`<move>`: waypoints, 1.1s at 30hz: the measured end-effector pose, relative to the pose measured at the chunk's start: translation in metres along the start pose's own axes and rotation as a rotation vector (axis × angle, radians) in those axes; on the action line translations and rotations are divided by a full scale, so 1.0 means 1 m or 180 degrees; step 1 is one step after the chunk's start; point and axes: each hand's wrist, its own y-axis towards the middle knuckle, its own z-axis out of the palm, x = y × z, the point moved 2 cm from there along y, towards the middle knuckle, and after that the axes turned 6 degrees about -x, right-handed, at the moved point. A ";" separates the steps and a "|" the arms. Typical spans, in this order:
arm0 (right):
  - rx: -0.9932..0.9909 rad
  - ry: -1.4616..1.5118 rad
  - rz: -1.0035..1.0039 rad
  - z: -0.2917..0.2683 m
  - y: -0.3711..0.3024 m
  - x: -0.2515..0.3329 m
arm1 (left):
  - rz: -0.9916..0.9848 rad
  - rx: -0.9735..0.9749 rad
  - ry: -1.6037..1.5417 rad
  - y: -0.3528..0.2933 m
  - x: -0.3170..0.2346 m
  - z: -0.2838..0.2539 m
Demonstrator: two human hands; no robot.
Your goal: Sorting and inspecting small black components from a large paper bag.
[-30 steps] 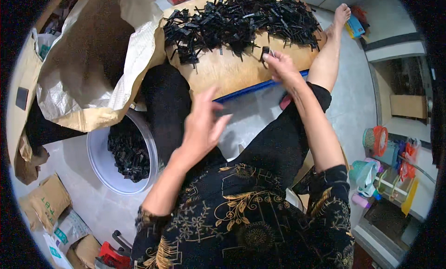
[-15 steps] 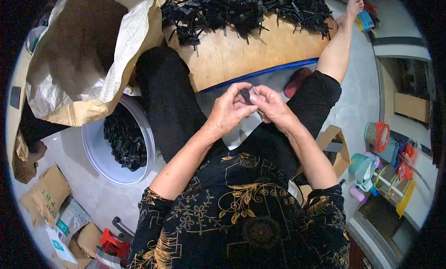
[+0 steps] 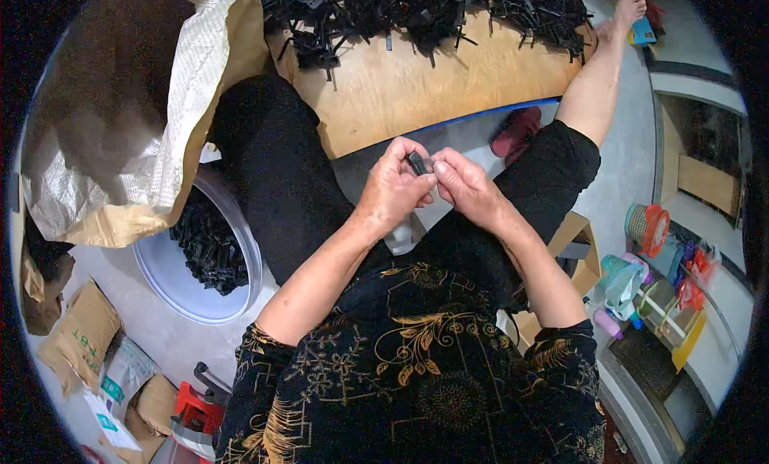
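Over my lap, my left hand (image 3: pixel 391 187) pinches a small black plastic piece (image 3: pixel 418 164) between thumb and fingers. My right hand (image 3: pixel 473 191) meets it from the other side, thumb and forefinger pressed together at the piece's right end. Something thin and greyish shows there, too small to name. Beyond the hands, a heap of black plastic pieces (image 3: pixel 432 19) with thin strips sticking out lies on a wooden board (image 3: pixel 416 95). More black pieces (image 3: pixel 210 244) fill part of a white tub (image 3: pixel 150 273) at the left.
A big woven sack (image 3: pixel 188 87) gapes open beside my left knee, partly over the tub. Brown packages (image 3: pixel 80 336) and a red tool-like object (image 3: pixel 196 412) lie at the lower left. On the right are a cardboard box (image 3: pixel 573 248), a basket (image 3: pixel 647 227) and plastic bags (image 3: pixel 621 284).
The view has shifted slightly, with the board and sack higher up. My fingers have moved a little around the black piece, which now shows more plainly; both hands stay close together.
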 end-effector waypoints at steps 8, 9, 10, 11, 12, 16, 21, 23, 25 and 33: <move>0.0091 -0.1129 -0.0226 -0.005 0.006 0.010 | 0.0386 -0.0295 0.1419 0.004 -0.002 0.002; 0.0088 -0.1121 -0.0204 -0.005 0.007 0.008 | 0.0365 -0.0284 0.1416 0.005 0.000 0.002; 0.0078 -0.1099 -0.0175 -0.004 0.007 0.007 | 0.0373 -0.0318 0.1491 0.006 0.003 0.001; 0.0068 -0.1078 -0.0146 -0.002 0.008 0.005 | 0.0382 -0.0353 0.1567 0.007 0.007 0.000; 0.0068 -0.1071 -0.0134 0.000 0.009 0.003 | 0.0369 -0.0348 0.1567 0.008 0.010 0.000; -0.0346 -0.1207 -0.0565 0.012 0.015 -0.015 | 0.1032 -0.0756 0.2133 0.010 0.020 -0.003; -0.0686 -0.1196 -0.0511 0.016 0.010 -0.020 | 0.1306 -0.0775 0.2315 0.009 0.016 -0.001; -0.0634 -0.0924 -0.0630 0.014 0.004 -0.020 | 0.1293 -0.0625 0.2212 0.008 0.016 0.000; -0.0606 -0.0634 -0.0494 0.008 0.001 -0.016 | 0.1158 -0.0531 0.1733 0.011 0.015 -0.002; -0.0758 0.0914 -0.0180 0.008 -0.016 -0.018 | -0.0145 0.0139 -0.1193 0.001 0.003 -0.005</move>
